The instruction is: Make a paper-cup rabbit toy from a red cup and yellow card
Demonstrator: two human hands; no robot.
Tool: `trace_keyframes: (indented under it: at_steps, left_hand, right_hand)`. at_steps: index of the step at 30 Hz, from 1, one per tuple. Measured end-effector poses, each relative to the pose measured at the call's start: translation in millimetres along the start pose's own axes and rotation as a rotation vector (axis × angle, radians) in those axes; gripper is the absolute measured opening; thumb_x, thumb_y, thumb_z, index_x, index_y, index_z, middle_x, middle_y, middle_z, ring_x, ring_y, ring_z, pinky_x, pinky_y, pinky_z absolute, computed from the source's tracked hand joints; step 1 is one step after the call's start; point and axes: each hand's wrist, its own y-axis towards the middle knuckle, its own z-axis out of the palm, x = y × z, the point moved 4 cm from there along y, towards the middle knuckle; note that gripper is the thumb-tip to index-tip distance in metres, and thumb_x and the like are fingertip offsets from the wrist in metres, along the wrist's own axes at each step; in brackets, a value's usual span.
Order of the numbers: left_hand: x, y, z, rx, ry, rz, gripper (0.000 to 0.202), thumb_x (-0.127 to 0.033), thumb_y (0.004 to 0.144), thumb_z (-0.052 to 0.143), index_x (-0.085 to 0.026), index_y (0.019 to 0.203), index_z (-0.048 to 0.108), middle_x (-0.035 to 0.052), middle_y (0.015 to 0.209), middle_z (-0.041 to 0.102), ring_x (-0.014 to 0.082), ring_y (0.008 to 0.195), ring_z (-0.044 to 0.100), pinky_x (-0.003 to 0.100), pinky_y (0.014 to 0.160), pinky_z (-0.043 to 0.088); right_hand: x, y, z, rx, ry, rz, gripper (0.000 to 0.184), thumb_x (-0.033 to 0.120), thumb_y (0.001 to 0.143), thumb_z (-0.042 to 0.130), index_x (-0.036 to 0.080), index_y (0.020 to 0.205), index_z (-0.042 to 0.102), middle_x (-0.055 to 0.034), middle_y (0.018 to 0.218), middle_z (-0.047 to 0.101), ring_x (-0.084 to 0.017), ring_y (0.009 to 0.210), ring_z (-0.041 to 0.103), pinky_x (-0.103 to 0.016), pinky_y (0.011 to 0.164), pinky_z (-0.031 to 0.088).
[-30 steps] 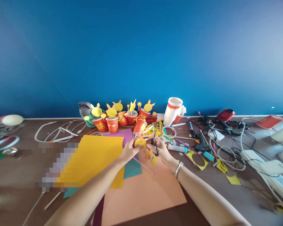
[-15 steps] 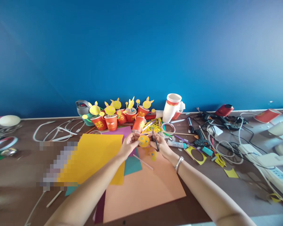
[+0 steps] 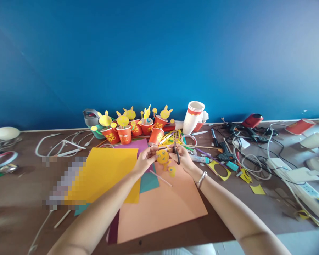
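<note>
My left hand [image 3: 145, 160] pinches a small round yellow paper cut-out [image 3: 162, 156] with marks drawn on it, held just above the table. My right hand [image 3: 184, 158] grips dark scissors [image 3: 175, 150] whose blades point up and away, right beside the cut-out. Both hands hover over an orange paper sheet [image 3: 159, 209]. A small yellow scrap [image 3: 172, 171] lies on that sheet under the hands. A silver bracelet [image 3: 201, 179] sits on my right wrist.
A yellow sheet [image 3: 106, 177], purple and teal sheets lie to the left. Red cups with yellow eared cut-outs [image 3: 127, 129] stand at the back by a stack of paper cups [image 3: 193, 118]. Cables, a glue gun [image 3: 223, 152] and a power strip [image 3: 297, 180] crowd the right.
Both hands have risen slightly and drawn together. The yellow cut-out has turned in my left fingers and now sits closer to the scissors. The view has dipped a little.
</note>
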Motion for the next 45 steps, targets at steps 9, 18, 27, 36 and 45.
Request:
trace_keyframes:
  at_steps: [9,18,27,36,45]
  left_hand:
    - [-1,3,-6.2,-0.103,0.011,0.045,0.032,-0.033,0.061,0.075,-0.015,0.086,0.065,0.0033,0.077,0.068,0.0154,0.071,0.062,0.024,0.063,0.048]
    - [9,-5,8.5,0.231,0.395,0.084,0.024,-0.026,0.068,0.066,-0.017,0.091,0.067,-0.0014,0.065,0.06,0.011,0.059,0.054,0.021,0.054,0.041]
    - [6,-14,12.8,0.289,0.78,0.228,0.019,-0.028,0.078,0.058,-0.021,0.091,0.071,0.0011,0.069,0.068,0.0144,0.057,0.058,0.023,0.053,0.04]
    - [-6,-15,11.8,0.111,0.814,0.28,0.022,-0.025,0.082,0.055,-0.025,0.099,0.068,-0.0004,0.069,0.068,0.0163,0.063,0.062,0.024,0.06,0.042]
    - [-5,-15,11.2,0.146,0.693,0.26,0.025,-0.027,0.079,0.058,-0.025,0.102,0.068,0.0003,0.074,0.07,0.0168,0.068,0.063,0.025,0.065,0.047]
  right_hand:
    - [25,7,-22,0.066,-0.508,0.075,0.042,0.056,0.068,0.069,0.017,0.075,0.053,0.0008,0.051,0.056,-0.013,0.044,0.052,-0.024,0.044,0.036]
    - [51,-1,-18,0.107,-1.276,-0.066,0.03,0.044,0.078,0.063,0.018,0.065,0.058,-0.0015,0.061,0.057,-0.013,0.056,0.048,-0.024,0.053,0.027]
    - [20,-7,-16,0.161,-1.426,0.151,0.017,0.031,0.074,0.064,0.015,0.079,0.06,-0.0128,0.076,0.065,-0.023,0.068,0.06,-0.027,0.052,0.03]
    - [14,-6,-17,0.17,-1.373,0.168,0.024,0.036,0.067,0.07,0.018,0.078,0.059,-0.0088,0.073,0.066,-0.023,0.067,0.062,-0.026,0.051,0.032]
    - [11,-8,-20,0.26,-1.145,0.242,0.013,0.018,0.061,0.063,0.018,0.073,0.059,0.0009,0.051,0.058,-0.014,0.043,0.052,-0.023,0.044,0.031]
